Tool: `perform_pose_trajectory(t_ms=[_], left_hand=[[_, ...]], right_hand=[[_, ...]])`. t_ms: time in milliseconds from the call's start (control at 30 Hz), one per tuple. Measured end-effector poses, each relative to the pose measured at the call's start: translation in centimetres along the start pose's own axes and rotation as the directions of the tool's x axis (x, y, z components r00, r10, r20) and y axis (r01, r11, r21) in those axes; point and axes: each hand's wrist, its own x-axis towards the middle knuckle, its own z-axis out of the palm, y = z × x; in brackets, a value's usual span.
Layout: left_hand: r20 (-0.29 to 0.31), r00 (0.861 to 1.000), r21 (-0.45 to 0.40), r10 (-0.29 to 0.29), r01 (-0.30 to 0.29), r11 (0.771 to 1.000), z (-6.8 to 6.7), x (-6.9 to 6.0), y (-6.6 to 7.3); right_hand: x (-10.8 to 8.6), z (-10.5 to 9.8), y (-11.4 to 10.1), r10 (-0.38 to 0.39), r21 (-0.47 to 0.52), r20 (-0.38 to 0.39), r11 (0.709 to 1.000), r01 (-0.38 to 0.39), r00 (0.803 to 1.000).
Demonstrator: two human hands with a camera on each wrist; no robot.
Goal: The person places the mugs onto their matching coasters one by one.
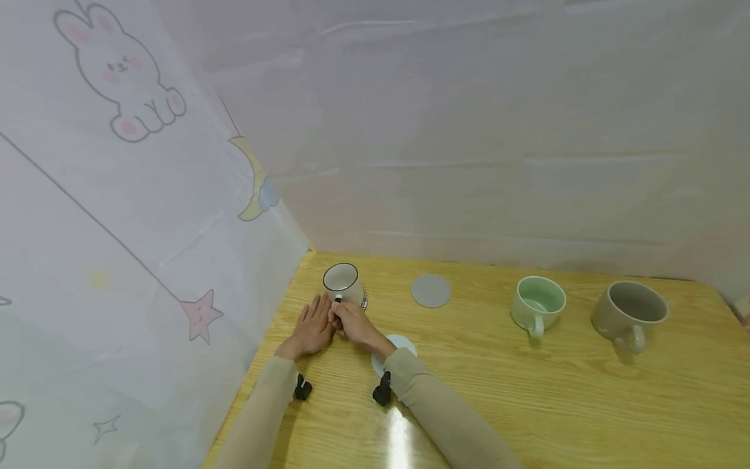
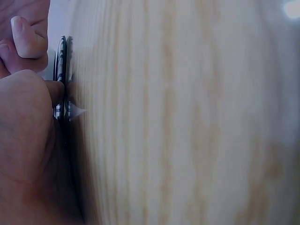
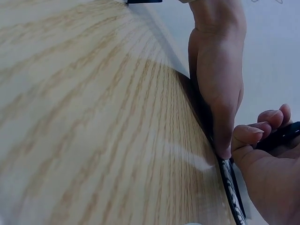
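Observation:
A white mug [image 1: 341,280] with a dark rim stands near the table's far left corner, on a patterned coaster [image 1: 366,301] that shows only partly beside it. My right hand [image 1: 355,322] grips the mug's black handle [image 3: 281,137] with curled fingers. To its left, my left hand [image 1: 315,327] lies palm down on the table with fingers straight, close beside the mug. Both wrist views show the left thumb [image 3: 224,136] touching the edge of the coaster [image 2: 59,105], which appears thin and edge-on there.
A pale round coaster [image 1: 403,341] lies partly under my right forearm. Farther back is a grey round coaster [image 1: 431,290]. A green mug [image 1: 538,303] and a greyish mug [image 1: 629,312] stand to the right on the wooden table [image 1: 492,391]. Printed sheeting [image 1: 234,260] borders the left side.

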Motion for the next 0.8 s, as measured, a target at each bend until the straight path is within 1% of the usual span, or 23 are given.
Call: perform_pose_trajectory(t_ms=[100, 267, 433, 500, 567, 633, 733, 800], left_hand=[[0.007, 1.0, -0.016, 0.001, -0.001, 1.0, -0.1, -0.1, 0.4], [0.016, 1.0, 0.001, -0.004, 0.004, 1.0, -0.4, -0.1, 0.7], [0.009, 1.0, -0.015, 0.01, -0.01, 1.0, -0.5, -0.2, 0.6], [0.009, 1.0, -0.023, 0.013, -0.013, 1.0, -0.5, -0.2, 0.5], [0.01, 1.0, -0.027, 0.013, -0.013, 1.0, -0.5, -0.2, 0.4], [0.015, 1.0, -0.017, 0.006, -0.005, 1.0, -0.4, -0.1, 0.4], [0.026, 1.0, 0.011, -0.013, 0.013, 1.0, -0.4, 0.0, 0.3], [0.03, 0.999, 0.02, -0.023, 0.022, 1.0, -0.4, 0.1, 0.4]], right_hand=[[-0.1, 0.0, 0.0, 0.004, -0.001, 0.005, 1.0, -0.004, 1.0], [-0.2, -0.2, 0.0, 0.015, -0.002, 0.027, 1.0, -0.015, 1.0], [-0.5, -0.4, -0.2, 0.049, 0.019, 0.054, 0.999, -0.051, 0.997], [-0.5, -0.5, -0.4, 0.065, 0.005, 0.052, 0.998, -0.065, 0.997], [-0.6, -0.5, -0.7, 0.072, -0.022, 0.038, 0.997, -0.071, 0.997], [-0.7, -0.4, -0.8, 0.067, -0.07, 0.011, 0.995, -0.066, 0.998], [-0.9, 0.0, -1.0, 0.036, -0.158, -0.063, 0.986, -0.046, 0.997], [-1.1, 0.4, -1.0, 0.014, -0.208, -0.133, 0.977, -0.042, 0.991]])
